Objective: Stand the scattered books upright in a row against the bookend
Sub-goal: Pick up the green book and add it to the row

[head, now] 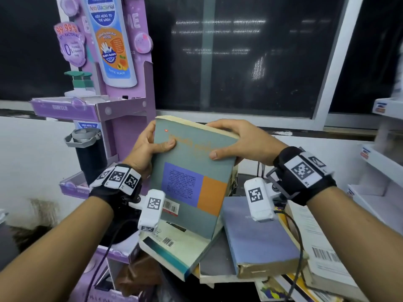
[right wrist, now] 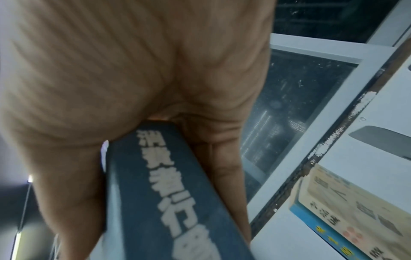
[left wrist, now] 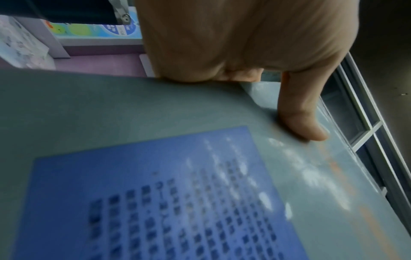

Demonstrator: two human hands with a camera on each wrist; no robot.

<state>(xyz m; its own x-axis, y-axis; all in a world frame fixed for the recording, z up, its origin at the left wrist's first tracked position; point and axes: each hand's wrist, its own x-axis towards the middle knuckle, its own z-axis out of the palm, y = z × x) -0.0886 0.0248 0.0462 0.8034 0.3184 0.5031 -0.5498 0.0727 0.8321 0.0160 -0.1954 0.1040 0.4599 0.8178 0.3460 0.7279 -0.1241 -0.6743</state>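
Note:
A grey-green book (head: 187,171) with a blue and an orange panel on its cover stands tilted, its lower edge on the pile. My left hand (head: 150,147) grips its left edge, thumb (left wrist: 300,119) pressed on the cover (left wrist: 133,105). My right hand (head: 235,142) grips the top right corner, fingers over the top edge, around the dark spine (right wrist: 169,193). Below lie a white-and-teal book (head: 174,247), a blue-grey book (head: 257,236) and a white book (head: 322,247), all flat. I cannot make out a bookend.
A purple cardboard display stand (head: 122,101) with soap bottles rises at the left, with a black flask (head: 91,153) beside it. White shelving (head: 383,162) is at the right. A dark window (head: 250,62) fills the back. A beige-covered book (right wrist: 347,207) stands nearby.

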